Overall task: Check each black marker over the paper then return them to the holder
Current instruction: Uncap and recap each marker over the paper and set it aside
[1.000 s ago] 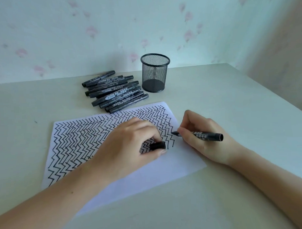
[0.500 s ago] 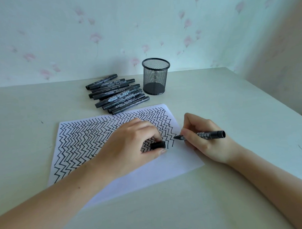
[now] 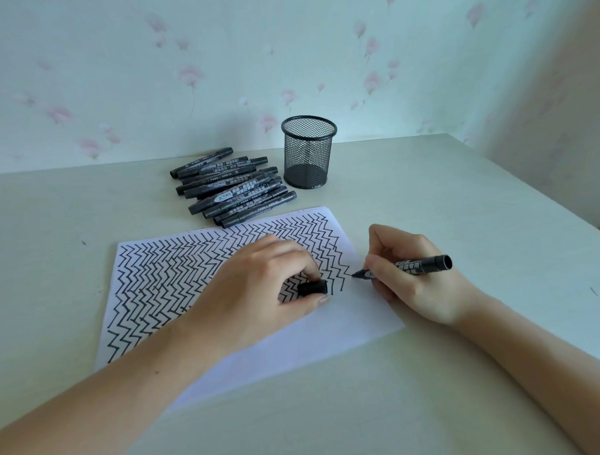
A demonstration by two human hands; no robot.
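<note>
A white paper [image 3: 346,324] covered in black zigzag lines lies on the table. My right hand [image 3: 416,277] grips an uncapped black marker [image 3: 419,265] with its tip touching the paper near the right edge. My left hand [image 3: 260,293] rests on the paper and pinches the marker's black cap [image 3: 312,288] between thumb and fingers. Several capped black markers [image 3: 232,188] lie in a pile behind the paper. To the right of the pile stands a black mesh holder [image 3: 309,152], upright and empty.
The pale table [image 3: 460,194] ends at a wall with flowered wallpaper behind the holder. Its right edge runs diagonally at the far right. A few small dark marks dot the tabletop.
The marker tip has moved slightly right along the paper, extending the zigzag line. My left hand stays in place with the cap. The camera view has tilted a little.
</note>
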